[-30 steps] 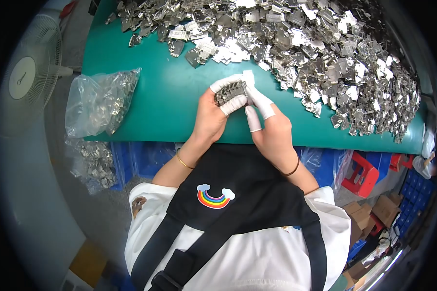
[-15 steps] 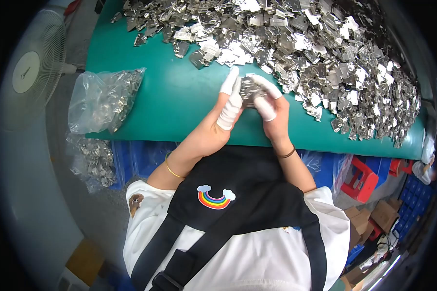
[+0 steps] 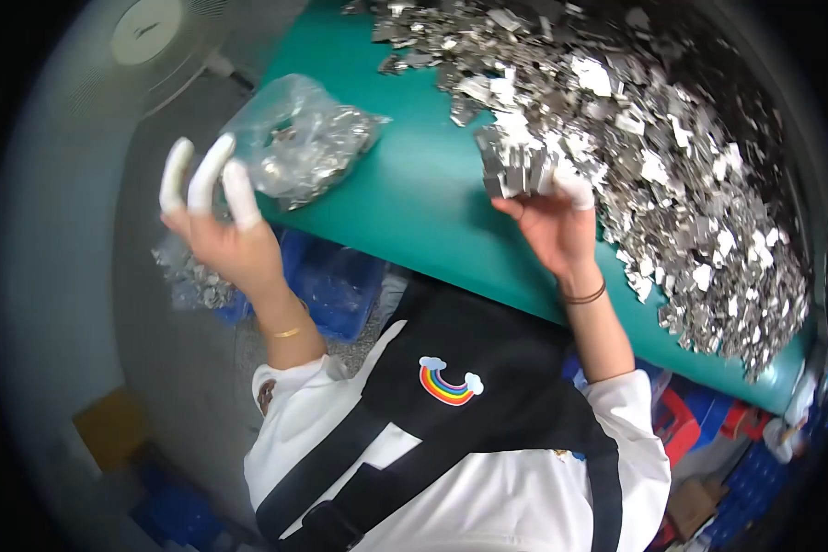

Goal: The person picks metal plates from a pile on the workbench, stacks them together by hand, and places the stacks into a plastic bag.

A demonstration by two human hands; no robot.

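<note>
My left hand (image 3: 230, 244) is raised in the air at the left, just off the table edge and beside a clear plastic bag (image 3: 308, 152) of metal parts. White finger covers sit on its fingers, which are spread with nothing between them. My right hand (image 3: 561, 230) grips a cluster of flat stamped metal parts (image 3: 511, 166) over the green table (image 3: 432, 202). Its thumb and white-covered fingers close on their near side. Just beyond lies a large heap of loose shiny metal parts (image 3: 653, 166), which the held cluster partly overlaps in view.
A fan (image 3: 147, 32) stands at the upper left. Under the table edge are a blue bin (image 3: 336, 285) and another bag of metal parts (image 3: 193, 276). Red plastic stools (image 3: 676, 428) and a cardboard box (image 3: 695, 506) are at the lower right.
Both hands were together around the metal parts; now they are apart. My left hand has let go and swung left, while the right keeps the parts. The view has turned.
</note>
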